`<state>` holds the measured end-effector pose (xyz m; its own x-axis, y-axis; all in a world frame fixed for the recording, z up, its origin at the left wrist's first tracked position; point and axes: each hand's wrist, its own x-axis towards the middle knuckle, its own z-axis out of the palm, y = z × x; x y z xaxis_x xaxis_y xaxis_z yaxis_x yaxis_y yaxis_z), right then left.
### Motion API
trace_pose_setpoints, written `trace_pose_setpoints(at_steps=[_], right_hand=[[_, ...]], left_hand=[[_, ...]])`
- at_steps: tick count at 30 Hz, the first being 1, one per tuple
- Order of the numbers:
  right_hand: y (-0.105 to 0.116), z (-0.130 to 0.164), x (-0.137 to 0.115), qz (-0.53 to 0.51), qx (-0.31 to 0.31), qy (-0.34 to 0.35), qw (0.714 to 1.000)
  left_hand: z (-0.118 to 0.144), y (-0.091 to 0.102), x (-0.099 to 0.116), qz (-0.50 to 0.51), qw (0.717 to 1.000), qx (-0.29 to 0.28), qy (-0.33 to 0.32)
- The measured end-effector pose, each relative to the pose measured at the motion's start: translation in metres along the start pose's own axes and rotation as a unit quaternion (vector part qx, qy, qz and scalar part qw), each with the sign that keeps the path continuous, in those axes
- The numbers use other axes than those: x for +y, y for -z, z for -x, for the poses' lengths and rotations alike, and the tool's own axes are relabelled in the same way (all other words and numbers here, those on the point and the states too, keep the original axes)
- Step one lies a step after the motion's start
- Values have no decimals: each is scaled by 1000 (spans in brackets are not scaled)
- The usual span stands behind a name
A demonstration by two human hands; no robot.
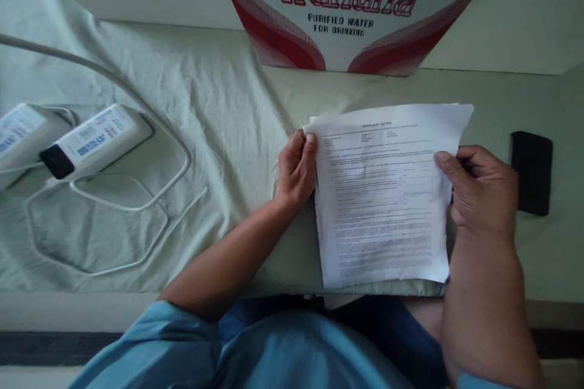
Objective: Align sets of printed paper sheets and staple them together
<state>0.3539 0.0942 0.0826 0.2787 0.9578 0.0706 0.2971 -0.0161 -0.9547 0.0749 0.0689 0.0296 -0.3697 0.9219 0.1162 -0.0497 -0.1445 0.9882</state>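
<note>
A: What do the hands have?

B: A sheet of printed paper (381, 194), lying flat near the front edge of the desk (237, 109), which is covered in a pale green cloth. The left hand (296, 170) pinches the paper's left edge near the top corner, thumb on top. The right hand (483, 191) grips the right edge, thumb on the page and fingers curled beneath.

A: What's around it?

B: A black phone-like slab (530, 172) lies just beside the right hand, apart from the paper. Behind the paper stands a carton (347, 12) printed "Wahaha, purified water for drinking". Well to the left are two white power adapters (91, 141) with white cable (137, 194) looped over the cloth.

A: Anything hard to read?

B: The page's small print is blurred; only a heading shows faintly. The carton's top and the far-left adapter are cut off by the frame. Blue sleeves (182, 346) cover the lower edge.
</note>
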Motion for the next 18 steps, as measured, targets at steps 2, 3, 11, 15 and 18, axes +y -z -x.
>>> trace_pose_setpoints(at_steps=[2,3,11,15,18], right_hand=[[1,-2,1,17,27,29,999],[1,-3,1,23,41,40,998],[10,-9,1,4,47,54,997],[11,-6,0,18,21,44,999],[7,-3,-1,24,12,44,999]], left_hand=[[0,1,0,3,1000,-6,-10],[0,1,0,4,1000,-8,-12],[1,1,3,-10,1000,-3,-24],[0,1,2,-1,1000,1,-16],[0,1,2,-4,1000,7,-19]])
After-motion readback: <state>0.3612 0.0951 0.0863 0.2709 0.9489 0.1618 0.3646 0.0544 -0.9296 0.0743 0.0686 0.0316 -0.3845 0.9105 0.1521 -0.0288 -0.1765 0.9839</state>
